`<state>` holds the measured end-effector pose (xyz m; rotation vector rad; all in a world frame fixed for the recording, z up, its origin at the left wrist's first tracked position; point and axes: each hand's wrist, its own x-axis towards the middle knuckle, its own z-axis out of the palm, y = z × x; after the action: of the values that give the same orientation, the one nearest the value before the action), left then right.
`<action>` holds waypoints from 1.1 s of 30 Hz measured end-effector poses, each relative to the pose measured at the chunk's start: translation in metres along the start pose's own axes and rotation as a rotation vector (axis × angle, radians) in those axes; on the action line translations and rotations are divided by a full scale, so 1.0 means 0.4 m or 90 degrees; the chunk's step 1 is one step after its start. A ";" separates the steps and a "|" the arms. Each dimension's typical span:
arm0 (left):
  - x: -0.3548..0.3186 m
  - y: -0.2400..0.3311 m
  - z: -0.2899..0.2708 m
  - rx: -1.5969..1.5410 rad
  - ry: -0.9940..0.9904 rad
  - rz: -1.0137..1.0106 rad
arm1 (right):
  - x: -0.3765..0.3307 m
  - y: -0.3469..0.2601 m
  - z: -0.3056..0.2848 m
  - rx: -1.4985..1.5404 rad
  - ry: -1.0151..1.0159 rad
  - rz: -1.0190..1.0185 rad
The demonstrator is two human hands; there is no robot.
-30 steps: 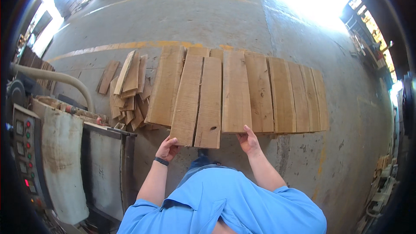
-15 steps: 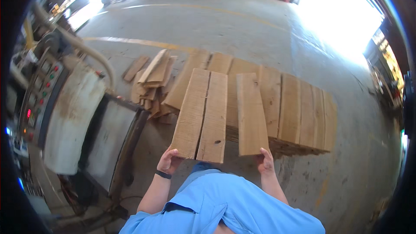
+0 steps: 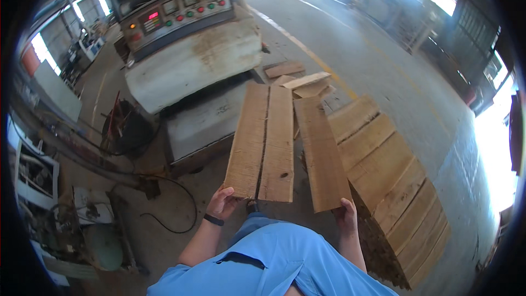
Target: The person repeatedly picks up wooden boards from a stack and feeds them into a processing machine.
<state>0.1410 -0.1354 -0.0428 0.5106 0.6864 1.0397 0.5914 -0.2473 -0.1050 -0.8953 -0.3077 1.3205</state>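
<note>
My left hand [image 3: 222, 204] is closed on the near left corner of a wide wooden board [image 3: 246, 142]. A dark lengthwise seam splits this board into two strips, and a knot shows near its right corner. Whether the strips are joined, I cannot tell. A narrower, darker wooden plank [image 3: 323, 156] is in my right hand [image 3: 345, 215], gripped at its near right corner with the thumb on top. Both pieces slant away from me, side by side, with a gap between them that widens toward my body. The fingers beneath the wood are mostly hidden.
Ahead stands a machine with a control panel [image 3: 175, 13] and a flat grey bed [image 3: 213, 115]. A low stack of boards [image 3: 394, 175] lies to the right; scrap pieces [image 3: 309, 82] lie beyond the held wood. A black cable [image 3: 192, 208] curls on the floor at left.
My body and view have turned left, bringing the machine to the front and the board stack to the right. Both hands keep hold of the same wood.
</note>
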 end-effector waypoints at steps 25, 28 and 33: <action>0.193 0.103 -0.684 -0.140 0.335 -0.005 | 0.697 0.662 0.528 0.029 0.047 0.366; 0.212 0.123 -0.643 0.053 0.395 -0.037 | 0.719 0.647 0.521 0.003 0.038 0.373; 0.177 0.157 -0.502 0.921 0.503 0.085 | 0.672 0.566 0.570 -0.368 0.091 0.212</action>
<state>-0.0189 -0.0320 -0.1572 1.4055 2.1544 0.6875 0.3534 0.0854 -0.1960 -1.5733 -0.4527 1.4877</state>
